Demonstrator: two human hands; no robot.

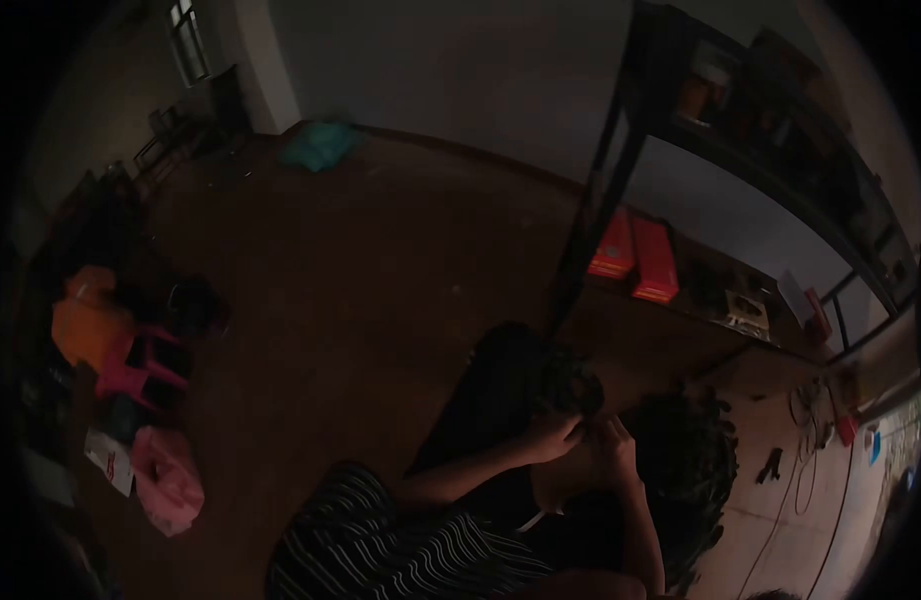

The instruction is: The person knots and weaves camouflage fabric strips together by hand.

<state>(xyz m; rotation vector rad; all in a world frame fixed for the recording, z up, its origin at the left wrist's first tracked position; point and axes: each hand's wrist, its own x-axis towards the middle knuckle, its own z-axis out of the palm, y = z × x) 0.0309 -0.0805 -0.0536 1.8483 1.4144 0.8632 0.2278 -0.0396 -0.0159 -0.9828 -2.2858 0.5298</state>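
Observation:
My left hand [557, 436] and my right hand [615, 446] are close together in front of me. Both have their fingers drawn in, and whatever they pinch is too dark and small to name. Behind the left hand is a dark, bumpy-edged mass [566, 385]; a larger dark curly mass [686, 450] lies just right of the right hand. Between my forearms shows a plain brownish surface [561, 482], with a thin white strip [531, 520] below it. I cannot make out what these are. A striped dark sleeve [346, 515] covers my left upper arm.
A black metal shelf [621, 150] stands at right, with red boxes [654, 262] on its lower board. Cables [806, 450] lie on the floor at far right. To the left are a pink stool [141, 370], an orange cloth-like item [86, 325] and a pink bag [169, 485].

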